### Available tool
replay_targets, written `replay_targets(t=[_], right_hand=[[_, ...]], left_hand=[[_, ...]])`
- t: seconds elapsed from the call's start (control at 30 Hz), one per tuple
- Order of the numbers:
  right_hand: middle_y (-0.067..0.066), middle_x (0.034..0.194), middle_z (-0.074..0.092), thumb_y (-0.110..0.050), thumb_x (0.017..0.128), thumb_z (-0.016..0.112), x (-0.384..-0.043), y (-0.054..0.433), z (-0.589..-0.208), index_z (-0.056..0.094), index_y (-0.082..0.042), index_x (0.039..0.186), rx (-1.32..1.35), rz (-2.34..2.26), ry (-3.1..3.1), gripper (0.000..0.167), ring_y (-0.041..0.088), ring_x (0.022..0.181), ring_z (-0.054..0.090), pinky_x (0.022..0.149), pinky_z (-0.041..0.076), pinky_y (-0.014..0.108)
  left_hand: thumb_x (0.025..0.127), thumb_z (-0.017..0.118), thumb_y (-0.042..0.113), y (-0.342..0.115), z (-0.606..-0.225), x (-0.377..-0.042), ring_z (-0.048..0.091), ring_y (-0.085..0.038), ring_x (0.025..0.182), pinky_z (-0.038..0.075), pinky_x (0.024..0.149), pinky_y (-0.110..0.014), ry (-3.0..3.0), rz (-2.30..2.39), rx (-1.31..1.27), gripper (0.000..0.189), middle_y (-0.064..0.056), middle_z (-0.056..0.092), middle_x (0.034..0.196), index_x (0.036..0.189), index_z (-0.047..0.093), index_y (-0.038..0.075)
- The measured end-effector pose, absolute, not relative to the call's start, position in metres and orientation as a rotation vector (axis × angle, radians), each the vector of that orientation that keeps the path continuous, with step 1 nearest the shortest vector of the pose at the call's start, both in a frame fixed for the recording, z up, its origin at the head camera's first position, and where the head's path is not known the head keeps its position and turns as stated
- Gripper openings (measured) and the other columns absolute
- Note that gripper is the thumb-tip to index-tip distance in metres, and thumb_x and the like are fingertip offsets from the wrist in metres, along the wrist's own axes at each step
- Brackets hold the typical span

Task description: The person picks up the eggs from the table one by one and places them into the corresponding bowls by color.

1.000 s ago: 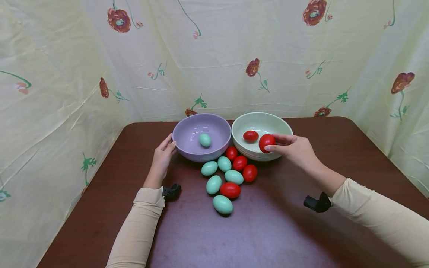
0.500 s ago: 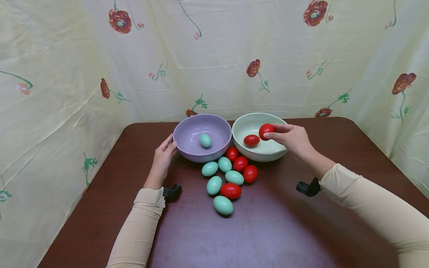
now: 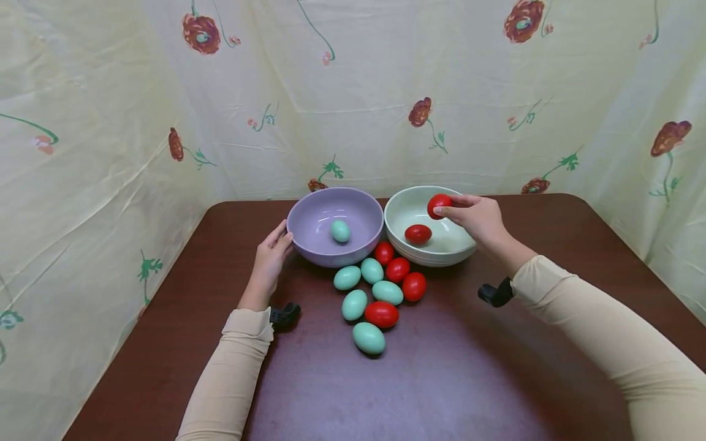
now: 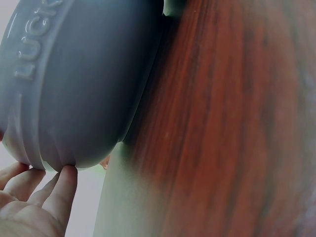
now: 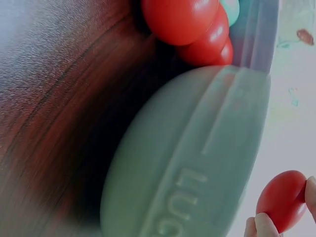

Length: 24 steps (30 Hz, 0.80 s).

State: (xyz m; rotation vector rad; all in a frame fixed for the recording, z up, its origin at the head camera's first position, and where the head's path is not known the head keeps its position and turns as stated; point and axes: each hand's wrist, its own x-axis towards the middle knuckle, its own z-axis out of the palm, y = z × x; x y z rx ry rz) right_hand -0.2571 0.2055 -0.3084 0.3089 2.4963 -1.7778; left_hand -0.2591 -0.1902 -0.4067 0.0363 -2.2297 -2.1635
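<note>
From my distance I am seeing the table (image 3: 436, 367) running out of the head view at the bottom. The purple bowl (image 3: 309, 229) is containing one mint egg (image 3: 340, 231); the pale green bowl (image 3: 441, 260), its right rim partly hidden by the right hand (image 3: 481, 222), is containing one red egg (image 3: 418, 234). The left hand (image 3: 270, 256), fingers rather straight, is touching the purple bowl's outer side. The right hand is pinching another red egg (image 3: 438, 206) above the pale green bowl.

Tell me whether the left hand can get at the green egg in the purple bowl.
Probably yes: the left hand touches the outside of the purple bowl, which is open above, and nothing covers the green egg.
</note>
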Motion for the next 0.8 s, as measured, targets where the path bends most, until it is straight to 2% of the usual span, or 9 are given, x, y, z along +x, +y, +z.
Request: replay_targets(t=[0.33,0.53,0.8], right_hand=[[0.014,0.152,0.047,-0.031,0.092,0.072,-0.272,0.202,-0.317,0.052,-0.009,0.145,0.324,-1.808,2.487,0.061,0.028,0.133,0.050,0.111,0.046,0.038],[0.014,0.149,0.051,-0.030,0.091,0.073,-0.278,0.201,-0.318,0.053,-0.010,0.144,0.349,-1.846,2.483,0.061,0.027,0.131,0.052,0.112,0.046,0.038],[0.015,0.151,0.048,-0.027,0.092,0.071,-0.286,0.200,-0.323,0.049,-0.007,0.147,0.381,-1.920,2.421,0.062,0.027,0.133,0.051,0.112,0.045,0.038]], left_hand=[[0.106,0.047,0.024,-0.189,-0.405,-0.258,0.036,-0.018,0.147,0.037,0.118,-0.036,-2.248,-2.157,0.075,0.055,-0.004,0.028,0.164,0.157,0.030,0.015],[0.106,0.047,0.023,-0.189,-0.405,-0.258,0.037,-0.019,0.147,0.037,0.118,-0.038,-2.230,-2.161,0.058,0.054,-0.006,0.029,0.164,0.157,0.030,0.013],[0.106,0.046,0.021,-0.187,-0.403,-0.257,0.035,-0.019,0.147,0.037,0.118,-0.037,-2.204,-2.200,0.037,0.055,-0.007,0.028,0.164,0.157,0.029,0.010]])
